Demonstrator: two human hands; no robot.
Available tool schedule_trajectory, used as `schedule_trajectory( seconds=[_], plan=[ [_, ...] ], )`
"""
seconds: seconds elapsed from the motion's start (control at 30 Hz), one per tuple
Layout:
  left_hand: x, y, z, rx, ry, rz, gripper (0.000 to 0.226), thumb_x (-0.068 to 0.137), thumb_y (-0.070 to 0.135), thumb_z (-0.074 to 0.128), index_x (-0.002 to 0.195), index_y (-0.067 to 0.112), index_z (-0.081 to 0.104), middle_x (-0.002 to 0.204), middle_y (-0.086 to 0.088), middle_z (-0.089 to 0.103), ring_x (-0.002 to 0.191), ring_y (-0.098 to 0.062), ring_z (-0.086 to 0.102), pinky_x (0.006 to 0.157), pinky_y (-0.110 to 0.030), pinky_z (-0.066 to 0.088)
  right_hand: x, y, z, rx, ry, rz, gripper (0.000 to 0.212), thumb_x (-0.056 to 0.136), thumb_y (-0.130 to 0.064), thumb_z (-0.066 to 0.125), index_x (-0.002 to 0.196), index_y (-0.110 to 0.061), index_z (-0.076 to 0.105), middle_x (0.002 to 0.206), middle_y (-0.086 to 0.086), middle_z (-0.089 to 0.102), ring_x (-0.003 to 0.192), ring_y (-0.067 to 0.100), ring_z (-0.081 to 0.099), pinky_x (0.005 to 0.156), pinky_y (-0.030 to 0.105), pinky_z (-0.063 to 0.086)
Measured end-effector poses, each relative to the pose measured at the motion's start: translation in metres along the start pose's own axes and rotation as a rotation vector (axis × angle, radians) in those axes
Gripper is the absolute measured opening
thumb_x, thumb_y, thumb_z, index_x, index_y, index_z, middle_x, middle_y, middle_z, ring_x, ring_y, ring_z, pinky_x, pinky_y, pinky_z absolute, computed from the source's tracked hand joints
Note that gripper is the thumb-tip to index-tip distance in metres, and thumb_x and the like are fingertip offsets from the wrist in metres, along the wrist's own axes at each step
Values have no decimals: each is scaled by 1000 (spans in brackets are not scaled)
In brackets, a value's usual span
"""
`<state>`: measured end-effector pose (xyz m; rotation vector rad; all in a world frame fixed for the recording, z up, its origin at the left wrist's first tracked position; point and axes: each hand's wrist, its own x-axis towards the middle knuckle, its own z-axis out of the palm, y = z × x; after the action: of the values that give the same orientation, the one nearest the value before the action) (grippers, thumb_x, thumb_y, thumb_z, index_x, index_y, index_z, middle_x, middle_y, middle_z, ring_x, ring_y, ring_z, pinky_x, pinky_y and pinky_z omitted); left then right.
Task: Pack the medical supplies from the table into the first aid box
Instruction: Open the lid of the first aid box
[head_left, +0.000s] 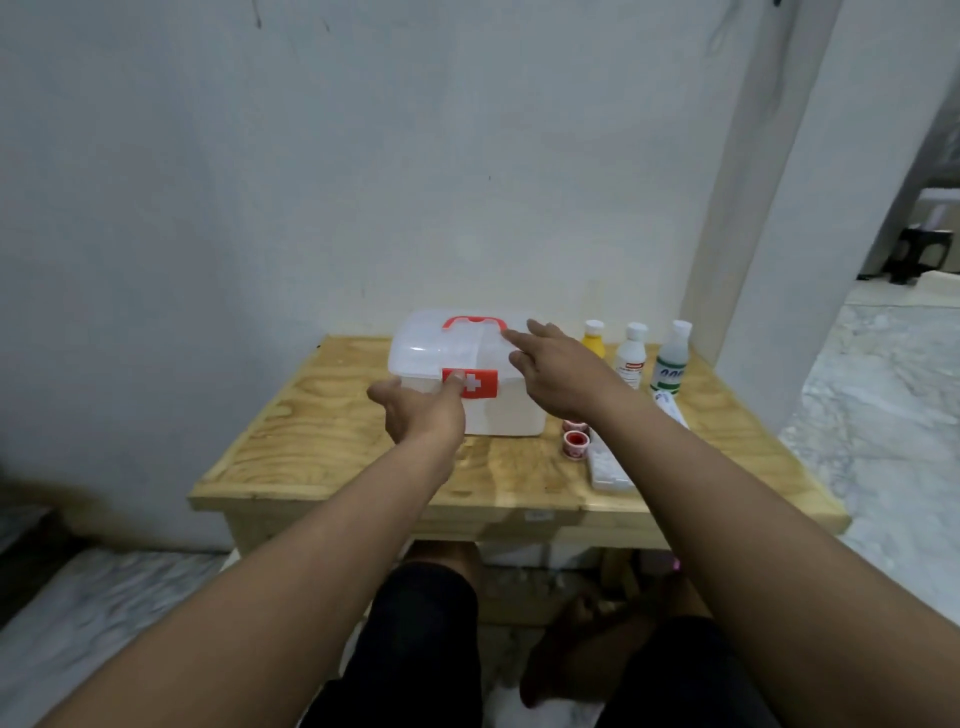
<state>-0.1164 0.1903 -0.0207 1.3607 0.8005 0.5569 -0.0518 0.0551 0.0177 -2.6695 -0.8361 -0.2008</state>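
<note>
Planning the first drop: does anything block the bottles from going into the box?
Yes: the lid is shut on the box. The left hand touches its red latch, and the right hand rests on the lid. Nothing else visible lies between bottles and box.

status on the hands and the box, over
Left hand open, thumb at the red latch. Right hand open over the lid. First aid box closed; bottles and tape rolls unpacked on the table to its right.
</note>
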Motion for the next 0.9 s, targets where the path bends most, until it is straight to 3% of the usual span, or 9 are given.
schedule_trajectory(
  seconds=[0.1, 0.2, 0.4, 0.6, 0.73, 0.9],
  plan=[
    [-2, -2, 5, -268, -109, -227, 50, 88, 23, 76, 129, 4, 54, 110, -13, 70, 80, -22, 71, 81, -38, 62, 2, -3, -2, -35, 3, -21, 48, 107, -23, 32, 154, -16, 32, 158, 10, 33, 146, 26, 25, 113, 37, 26],
    [-4, -3, 7, -360, -168, -319, 33, 93, 21, 69, 118, -1, 64, 109, -14, 74, 67, -15, 68, 78, -34, 61, 3, -2, -6, -86, -5, -35, 47, 106, -22, 32, 154, -19, 33, 151, 10, 42, 139, 26, 34, 107, 39, 34],
    [3, -1, 7, -484, -265, -413, 39, 89, 25, 71, 121, 6, 57, 109, -14, 72, 98, -21, 72, 67, -35, 62, 8, 0, -11, -144, -46, -57, 47, 107, -22, 33, 153, -25, 35, 147, 11, 46, 135, 27, 41, 104, 39, 38],
    [1, -4, 11, -530, -268, -395, 29, 90, 22, 70, 113, 7, 60, 104, -13, 71, 91, -20, 71, 68, -35, 60, 8, 1, -9, -161, -45, -71, 47, 107, -22, 33, 154, -25, 33, 148, 10, 45, 134, 28, 41, 103, 38, 37],
    [-1, -8, 12, -555, -250, -368, 16, 91, 22, 69, 93, 9, 60, 104, -13, 71, 92, -20, 70, 79, -34, 60, 7, 3, -8, -152, -37, -77, 47, 107, -21, 33, 154, -24, 32, 150, 10, 43, 136, 29, 39, 104, 40, 38],
    [-2, -11, 12, -529, -229, -316, 14, 91, 23, 69, 93, 11, 62, 106, -14, 71, 96, -22, 71, 86, -36, 60, 6, 3, -7, -136, -27, -83, 48, 107, -20, 32, 155, -24, 32, 151, 10, 43, 137, 29, 37, 105, 41, 38]
  ],
)
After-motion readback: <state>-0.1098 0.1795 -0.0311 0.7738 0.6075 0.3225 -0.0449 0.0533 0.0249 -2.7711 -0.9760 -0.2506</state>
